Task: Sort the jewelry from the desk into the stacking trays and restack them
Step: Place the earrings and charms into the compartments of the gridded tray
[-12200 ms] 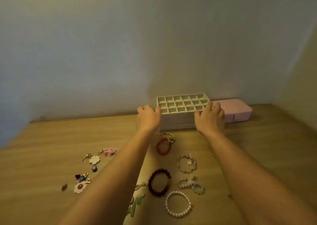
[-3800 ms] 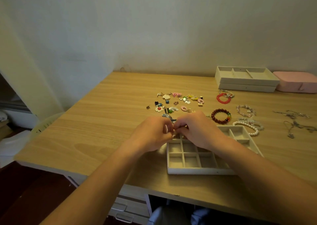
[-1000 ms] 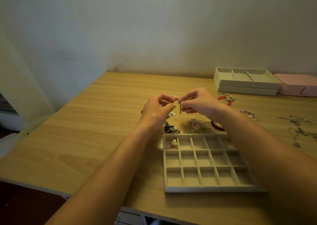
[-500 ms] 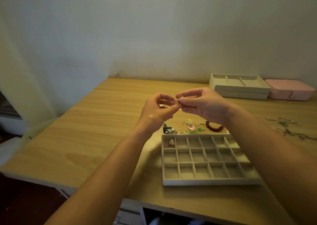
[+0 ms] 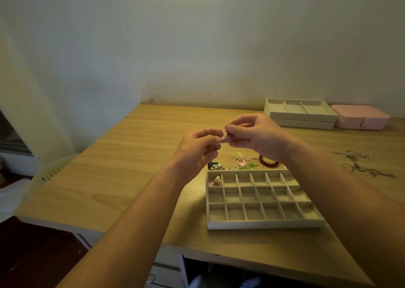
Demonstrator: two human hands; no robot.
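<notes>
Both hands are raised above the surface, just behind the far edge of the grid tray. The left hand and right hand meet at the fingertips. Each pinches the same small pale piece between thumb and forefinger, the other fingers loosely curled and holding nothing else. The piece looks like an earring or charm with a bit of metal at the top, but it is too small to confirm. The grid tray lies flat close to the near edge of the surface, with three rows of small compartments. Only the far-left compartment is filled, by a pale heart-shaped piece. Every other visible compartment is bare, though the right forearm hides part of the tray's right side. Unsorted, just beyond the tray's far edge, are a dark piece, a pink round piece, green bits and a red bead bracelet, which the right wrist partly covers. Thin chains lie tangled towards the right edge. Two stacked trays sit at the far edge by the wall. The upper one is open with long compartments, and nothing shows inside it. A pink box is just beside them, towards the far right corner. Judgement: the task is at an early stage, with one item stowed and one in hand, probably headed for the grid tray. The loose cluster, the bracelet and the chains are not yet sorted. Restacking is not yet done, since the grid tray is well apart from the other two.
</notes>
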